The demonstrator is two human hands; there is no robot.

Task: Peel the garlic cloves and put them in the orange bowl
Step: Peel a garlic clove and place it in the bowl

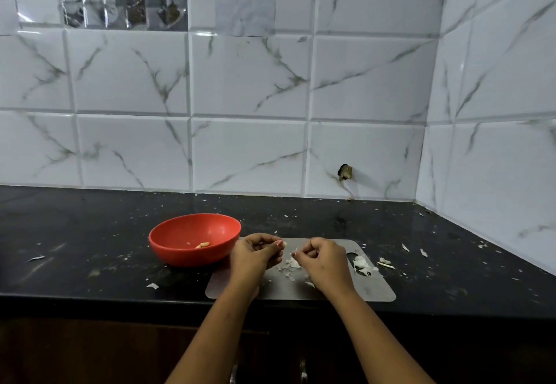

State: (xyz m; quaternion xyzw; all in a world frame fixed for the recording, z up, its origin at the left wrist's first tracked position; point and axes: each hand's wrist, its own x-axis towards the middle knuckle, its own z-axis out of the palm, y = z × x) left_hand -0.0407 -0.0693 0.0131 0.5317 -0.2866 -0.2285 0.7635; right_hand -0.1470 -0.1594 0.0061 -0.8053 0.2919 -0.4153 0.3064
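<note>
An orange bowl (183, 234) stands on the black counter, with one peeled clove (204, 245) lying inside it. Just right of the bowl, my left hand (255, 255) pinches a small garlic clove (284, 244) at its fingertips. My right hand (323, 258) hovers beside it over the grey cutting board (373, 288) and pinches a thin scrap of white peel (295, 252). A heap of peels (291, 264) lies on the board between and below the hands.
More garlic skins and pieces (362, 264) lie at the board's right end near its handle hole, and scraps (386, 262) lie just off it. Peel flakes are scattered across the black counter (90, 233). Tiled walls close the back and right side.
</note>
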